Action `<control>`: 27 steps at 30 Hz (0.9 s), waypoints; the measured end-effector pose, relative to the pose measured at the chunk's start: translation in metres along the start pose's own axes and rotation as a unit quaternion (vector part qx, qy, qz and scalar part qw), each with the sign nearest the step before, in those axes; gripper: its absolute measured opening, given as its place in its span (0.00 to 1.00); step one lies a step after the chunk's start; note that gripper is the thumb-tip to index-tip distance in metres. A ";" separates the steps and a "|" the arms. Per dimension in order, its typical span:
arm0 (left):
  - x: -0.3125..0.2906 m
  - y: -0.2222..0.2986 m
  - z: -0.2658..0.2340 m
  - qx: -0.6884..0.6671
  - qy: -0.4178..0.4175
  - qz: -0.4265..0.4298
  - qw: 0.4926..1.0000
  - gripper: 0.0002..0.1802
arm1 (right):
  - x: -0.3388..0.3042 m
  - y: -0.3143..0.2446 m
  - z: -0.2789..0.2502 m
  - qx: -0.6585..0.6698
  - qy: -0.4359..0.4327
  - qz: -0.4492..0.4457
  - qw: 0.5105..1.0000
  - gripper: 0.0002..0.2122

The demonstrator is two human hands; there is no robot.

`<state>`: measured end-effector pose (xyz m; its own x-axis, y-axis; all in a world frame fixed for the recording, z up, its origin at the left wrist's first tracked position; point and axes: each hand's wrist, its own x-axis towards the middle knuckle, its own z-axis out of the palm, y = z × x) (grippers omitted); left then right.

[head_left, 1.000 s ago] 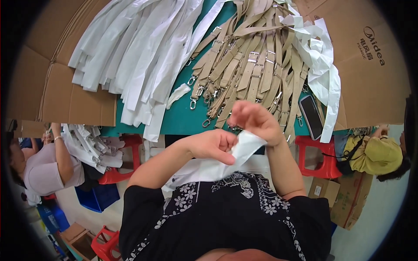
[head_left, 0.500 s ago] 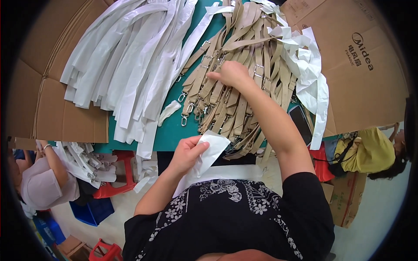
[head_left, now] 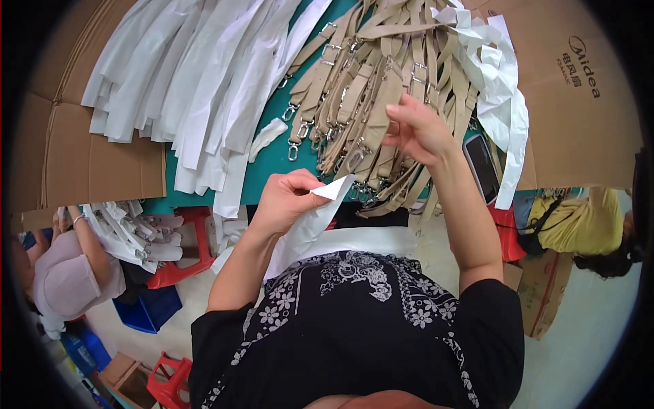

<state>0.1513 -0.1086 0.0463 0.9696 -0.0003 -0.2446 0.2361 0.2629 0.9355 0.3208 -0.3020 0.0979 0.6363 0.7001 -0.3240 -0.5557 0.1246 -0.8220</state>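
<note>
My left hand [head_left: 287, 201] pinches the opening end of a long white plastic sleeve [head_left: 304, 228], which hangs down toward my shirt. Over the front of a heap of beige webbing straps [head_left: 340, 102], my right hand [head_left: 421, 129] has its fingers and thumb at one beige strap [head_left: 387, 99], lifted off the pile. A metal clasp [head_left: 355, 161] hangs at that strap's lower end. The other straps carry metal buckles and swivel hooks. Part of the grip is hidden behind the strap and fingers.
Long white sleeves [head_left: 197, 88] lie in a fan on the green table [head_left: 272, 158]. Crumpled white sleeves [head_left: 494, 82] and a dark phone [head_left: 481, 167] lie right of the straps. Cardboard flaps [head_left: 565, 129] flank the table. Other people [head_left: 71, 273] work at both sides near red stools [head_left: 180, 262].
My right hand has drawn back and to the right from the pile, raising a strap. My left hand has tilted the sleeve's end and moved slightly up in the view.
</note>
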 end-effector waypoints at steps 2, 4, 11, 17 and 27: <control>0.000 -0.001 0.006 -0.003 -0.011 0.004 1.000 0.03 | -0.018 0.008 -0.001 0.008 -0.026 -0.030 0.999 0.17; -0.002 0.001 0.016 -0.002 0.024 -0.029 0.999 0.05 | -0.030 0.016 -0.004 0.049 -0.017 -0.059 0.997 0.17; -0.007 -0.003 0.021 0.040 0.021 0.007 0.999 0.09 | -0.046 0.044 -0.012 0.166 -0.037 -0.026 0.985 0.15; -0.016 0.018 0.024 0.086 0.016 -0.042 0.995 0.06 | -0.048 0.049 -0.017 0.118 -0.059 0.026 0.991 0.15; -0.015 0.018 0.021 0.036 0.035 -0.022 0.999 0.04 | -0.051 0.047 0.018 0.152 0.008 -0.063 0.986 0.14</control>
<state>0.1422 -0.1237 0.0725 0.9522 0.0581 -0.2999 0.2839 0.1939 0.9390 0.2526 -0.3189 0.0848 0.7178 0.6546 -0.2372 -0.6046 0.4171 -0.6786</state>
